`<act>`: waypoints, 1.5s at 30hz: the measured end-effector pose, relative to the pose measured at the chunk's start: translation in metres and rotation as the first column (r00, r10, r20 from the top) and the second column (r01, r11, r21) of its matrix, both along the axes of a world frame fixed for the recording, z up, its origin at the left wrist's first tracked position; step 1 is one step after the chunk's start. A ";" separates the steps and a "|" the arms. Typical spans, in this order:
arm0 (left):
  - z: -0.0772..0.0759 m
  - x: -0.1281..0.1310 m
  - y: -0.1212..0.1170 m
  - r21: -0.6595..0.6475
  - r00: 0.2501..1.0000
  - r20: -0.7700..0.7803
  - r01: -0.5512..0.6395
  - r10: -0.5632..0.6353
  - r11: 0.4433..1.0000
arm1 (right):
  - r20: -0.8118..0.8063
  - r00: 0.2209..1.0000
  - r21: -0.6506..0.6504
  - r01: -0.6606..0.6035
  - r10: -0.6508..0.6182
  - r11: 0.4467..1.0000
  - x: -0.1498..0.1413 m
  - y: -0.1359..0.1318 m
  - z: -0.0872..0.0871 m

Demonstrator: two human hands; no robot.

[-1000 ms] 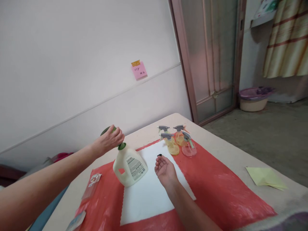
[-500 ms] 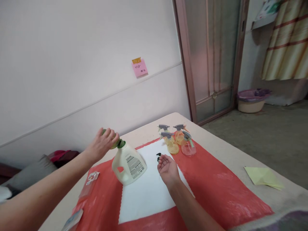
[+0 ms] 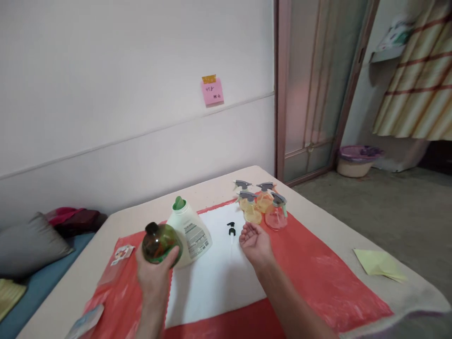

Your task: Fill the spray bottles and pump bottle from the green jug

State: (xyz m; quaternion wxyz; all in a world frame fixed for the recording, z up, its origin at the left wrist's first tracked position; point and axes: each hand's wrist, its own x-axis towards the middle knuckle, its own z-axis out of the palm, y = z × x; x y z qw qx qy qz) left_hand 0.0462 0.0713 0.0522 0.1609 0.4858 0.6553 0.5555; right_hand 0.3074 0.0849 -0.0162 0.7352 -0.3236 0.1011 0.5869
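My left hand [image 3: 155, 270] is wrapped round a rounded, see-through green bottle [image 3: 160, 242] with a dark neck, held in front of the white jug. The white jug [image 3: 189, 226] stands upright with a green spout in its mouth and a printed label on its side. Palm up and empty, my right hand [image 3: 256, 242] hovers over the white sheet [image 3: 208, 292], fingers apart and slightly curled. Left of it lies a black pump head [image 3: 231, 229] with a clear tube. Beyond my right hand stand several spray bottles [image 3: 253, 213] with grey trigger tops and yellow or pink liquid.
Red plastic [image 3: 318, 278] covers much of the table under the white sheet. Flat packets [image 3: 118, 259] lie on the left, folded yellow paper [image 3: 377, 263] on the right. A pink note [image 3: 212, 92] is taped to the wall behind. A lined basin [image 3: 355, 162] stands on the floor.
My left hand has brought the green bottle away from the jug's mouth, lower and nearer to me, and turned it more upright. The jug's green spout now shows. My right hand stays open.
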 end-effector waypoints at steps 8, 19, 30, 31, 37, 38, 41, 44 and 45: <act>-0.032 0.025 -0.036 -0.158 0.970 0.116 0.229 -0.212 0.961 | 0.620 0.780 -0.081 -0.039 0.081 0.996 0.001 0.018 -0.025; -0.039 0.026 -0.035 -0.274 0.924 0.160 0.380 -0.348 0.883 | 0.944 0.068 -0.313 -0.124 0.323 0.942 -0.029 0.030 -0.083; -0.052 0.026 -0.030 -0.450 0.881 0.046 0.440 -0.472 0.777 | 0.975 0.220 0.029 -0.004 -0.028 1.000 -0.024 0.022 -0.025; -0.054 0.027 -0.030 -0.491 0.871 0.011 0.433 -0.491 0.756 | 0.965 0.246 0.084 0.036 -0.090 0.996 -0.022 0.017 -0.015; -0.064 0.038 -0.030 -0.580 0.793 -0.151 0.413 -0.590 0.703 | 0.903 0.280 0.289 0.169 -0.327 0.942 -0.027 -0.007 0.009; -0.065 0.040 -0.030 -0.580 0.786 -0.157 0.417 -0.598 0.700 | 0.897 0.275 0.306 0.178 -0.346 0.935 -0.030 -0.008 0.009; -0.068 0.044 -0.032 -0.561 0.780 -0.165 0.429 -0.604 0.708 | 0.886 0.253 0.346 0.202 -0.390 0.916 -0.038 -0.009 0.009; -0.069 0.045 -0.034 -0.548 0.781 -0.177 0.427 -0.598 0.720 | 0.876 0.232 0.375 0.223 -0.422 0.900 -0.039 -0.011 0.013; -0.069 0.044 -0.034 -0.551 0.787 -0.179 0.418 -0.591 0.723 | 0.873 0.223 0.383 0.233 -0.433 0.894 -0.038 -0.012 0.014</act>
